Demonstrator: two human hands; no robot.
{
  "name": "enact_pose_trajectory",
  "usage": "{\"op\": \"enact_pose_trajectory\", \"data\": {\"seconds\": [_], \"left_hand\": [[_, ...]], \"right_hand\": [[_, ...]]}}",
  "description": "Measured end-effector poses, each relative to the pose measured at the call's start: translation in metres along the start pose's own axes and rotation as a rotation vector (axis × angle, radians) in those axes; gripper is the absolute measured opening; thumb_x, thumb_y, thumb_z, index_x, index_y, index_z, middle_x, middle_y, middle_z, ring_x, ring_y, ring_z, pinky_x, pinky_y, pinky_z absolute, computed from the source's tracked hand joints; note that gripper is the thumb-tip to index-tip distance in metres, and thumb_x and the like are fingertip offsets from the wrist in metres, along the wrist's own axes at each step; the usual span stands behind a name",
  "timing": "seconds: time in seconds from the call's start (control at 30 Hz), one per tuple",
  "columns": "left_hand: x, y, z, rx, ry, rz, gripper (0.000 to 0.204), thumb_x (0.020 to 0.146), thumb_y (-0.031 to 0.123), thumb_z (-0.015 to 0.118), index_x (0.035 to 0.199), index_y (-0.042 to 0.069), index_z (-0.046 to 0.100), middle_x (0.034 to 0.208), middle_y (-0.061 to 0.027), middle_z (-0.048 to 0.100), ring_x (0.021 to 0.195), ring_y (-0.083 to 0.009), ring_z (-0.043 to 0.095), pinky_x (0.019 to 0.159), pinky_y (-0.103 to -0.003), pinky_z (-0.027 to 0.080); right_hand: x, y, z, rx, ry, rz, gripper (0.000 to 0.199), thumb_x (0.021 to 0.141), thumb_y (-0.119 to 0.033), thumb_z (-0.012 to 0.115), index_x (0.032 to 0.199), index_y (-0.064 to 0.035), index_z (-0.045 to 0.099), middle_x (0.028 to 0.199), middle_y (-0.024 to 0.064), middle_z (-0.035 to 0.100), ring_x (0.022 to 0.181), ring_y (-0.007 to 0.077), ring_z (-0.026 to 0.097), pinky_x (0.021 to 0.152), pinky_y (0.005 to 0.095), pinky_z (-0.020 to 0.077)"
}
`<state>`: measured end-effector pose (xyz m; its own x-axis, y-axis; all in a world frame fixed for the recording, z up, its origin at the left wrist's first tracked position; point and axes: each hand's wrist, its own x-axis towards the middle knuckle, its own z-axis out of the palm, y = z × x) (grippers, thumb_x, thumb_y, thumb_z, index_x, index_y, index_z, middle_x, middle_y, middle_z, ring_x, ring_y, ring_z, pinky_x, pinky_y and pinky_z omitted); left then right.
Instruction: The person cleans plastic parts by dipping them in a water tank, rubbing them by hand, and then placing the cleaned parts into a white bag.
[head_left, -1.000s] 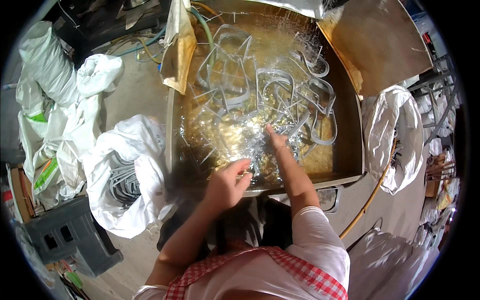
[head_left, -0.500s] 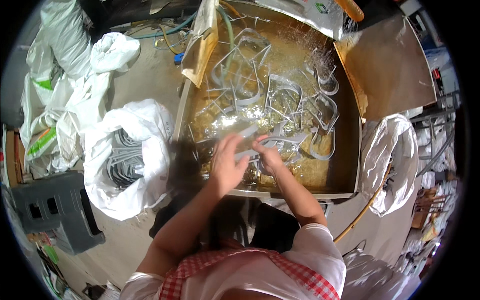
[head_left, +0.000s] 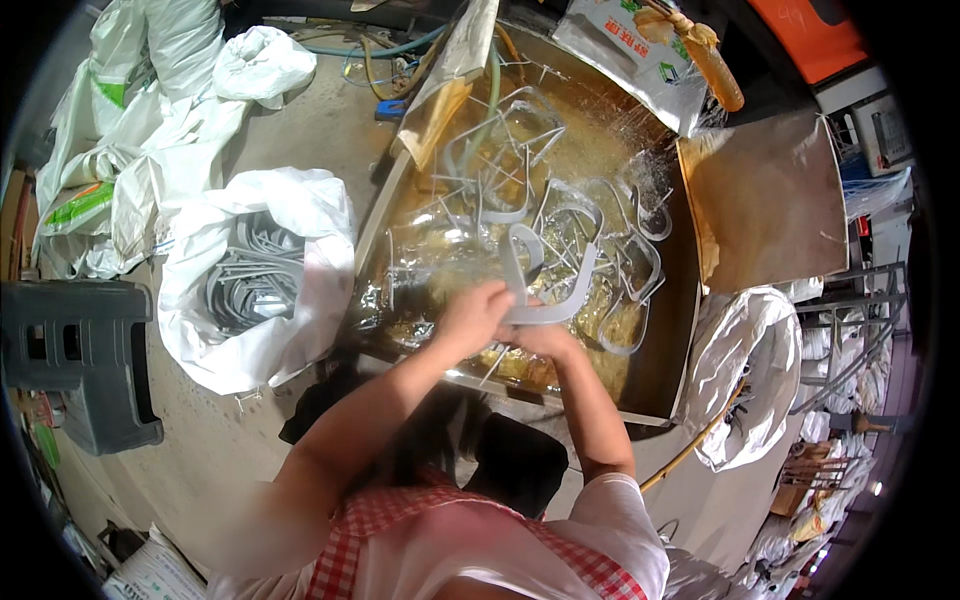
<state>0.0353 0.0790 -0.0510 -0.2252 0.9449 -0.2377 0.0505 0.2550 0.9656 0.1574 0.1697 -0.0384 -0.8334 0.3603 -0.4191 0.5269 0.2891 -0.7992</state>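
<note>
Both hands meet above the near part of a metal tray [head_left: 382, 220], grasping one bent grey strip [head_left: 548, 314]. Left hand [head_left: 472, 315] has its fingers closed on the strip's near left corner. Right hand [head_left: 545, 340] is just beside it, gripping the same strip from below; several of its fingers are hidden by the strip and cannot be inspected. The strip is held over the tray, its two curved arms pointing away from the person. A thin piece [head_left: 494, 366] projects below the hands; whether it is held cannot be determined.

The tray contains brownish water [head_left: 420, 262] with bright reflections. Other grey loops [head_left: 622, 349] lie tangled in it, mostly beyond and to the right of the hands. Splashing is observed near the far right corner. A green hose [head_left: 495, 85] runs into the tray at its far left.

On the floor to the left of the tray, an open white sack [head_left: 185, 330] holds a bundle of grey bands [head_left: 255, 270]. Beside that sack, at the far left, is a dark grey stool [head_left: 100, 350]. A brown panel [head_left: 775, 205] leans out from the tray's right edge; nearer the person, a second open sack [head_left: 780, 345] is noted, with a tan pole [head_left: 690, 455] at its near edge.
</note>
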Motion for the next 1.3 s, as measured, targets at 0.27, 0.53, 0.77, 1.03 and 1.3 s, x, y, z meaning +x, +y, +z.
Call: {"op": "enact_pose_trajectory", "data": {"seconds": [0.27,0.53,0.77,1.03,1.3], "left_hand": [[-0.016,0.013,0.000,0.054,0.030,0.167,0.037,0.084,0.019,0.055,0.116,0.002,0.048,0.107,-0.0177,0.056,0.098,-0.0265,0.057,0.082,-0.036,0.044],[-0.010,0.015,0.001,0.160,0.060,0.249,0.034,0.079,0.020,0.060,0.107,0.002,0.051,0.098,-0.0166,0.056,0.094,-0.0292,0.057,0.082,-0.037,0.045],[-0.009,0.016,0.002,0.161,0.140,0.202,0.030,0.077,0.009,0.054,0.106,0.001,0.048,0.095,-0.0188,0.056,0.086,-0.0336,0.057,0.075,-0.039,0.045],[0.020,-0.013,-0.033,-0.237,0.570,-0.139,0.037,0.081,-0.001,0.044,0.118,0.004,0.038,0.104,-0.0173,0.053,0.081,-0.0279,0.058,0.066,-0.037,0.049],[0.008,0.020,0.006,-1.040,0.270,-0.583,0.044,0.086,-0.007,0.032,0.127,0.007,0.028,0.115,-0.0161,0.045,0.093,-0.0264,0.055,0.073,-0.040,0.053]], "right_hand": [[-0.013,-0.011,-0.016,0.073,0.055,0.015,0.043,0.070,-0.018,0.074,0.105,-0.0009,0.056,0.095,0.0114,0.062,0.087,0.0188,0.059,0.071,0.0312,0.0497],[-0.018,-0.004,-0.017,-0.063,0.115,-0.027,0.042,0.066,-0.015,0.073,0.103,-0.0008,0.058,0.096,0.0123,0.063,0.087,0.0200,0.059,0.077,0.0329,0.0476],[-0.024,-0.003,-0.020,0.095,-0.047,0.128,0.045,0.066,-0.009,0.070,0.106,0.0006,0.053,0.093,0.0122,0.063,0.084,0.0200,0.060,0.075,0.0330,0.0481],[-0.073,0.047,-0.056,1.270,0.798,-0.153,0.023,0.076,-0.001,0.055,0.097,-0.0092,0.051,0.078,0.0047,0.057,0.050,0.0103,0.045,0.047,0.0211,0.0398],[-0.046,0.047,0.014,0.396,0.992,-0.240,0.036,0.076,-0.003,0.059,0.111,0.0003,0.051,0.093,0.0060,0.056,0.085,0.0155,0.054,0.078,0.0296,0.0448]]}}
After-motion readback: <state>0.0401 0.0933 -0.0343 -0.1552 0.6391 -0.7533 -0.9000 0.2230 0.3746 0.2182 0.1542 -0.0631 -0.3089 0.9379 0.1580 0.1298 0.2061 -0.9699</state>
